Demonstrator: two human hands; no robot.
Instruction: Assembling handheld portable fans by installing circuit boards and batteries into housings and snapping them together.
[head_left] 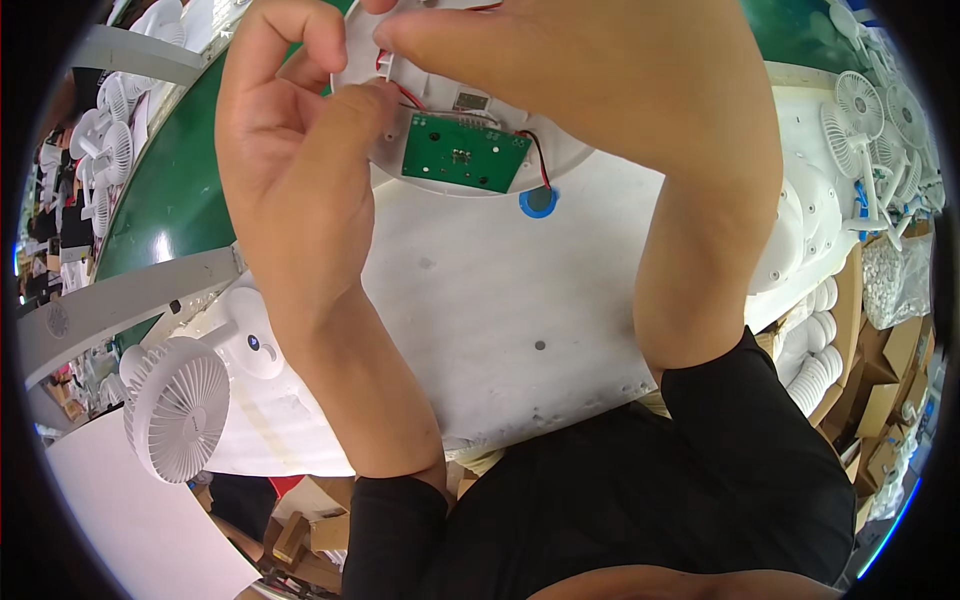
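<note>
A white round housing (440,188), hollow side up, is in front of me at the top of the view. Screwed inside it is a green circuit board (465,152) with red and black wires. From a wire hangs a small round disc with a blue rim (538,202), just past the housing's near edge. My left hand (300,140) is closed at the housing's left side, thumb inside by a red wire. My right hand (600,80) reaches over the housing, thumb and a fingertip drawn close together near a white post; what they pinch is hidden, and its other fingers are out of view.
Below my hands lies a white foam-like work surface (480,310) with dark specks. A white fan (185,410) stands at the left. More white fans (858,120) crowd the far right, near white round parts (790,220). Cardboard boxes (885,420) sit lower right. A green table (175,210) is beyond.
</note>
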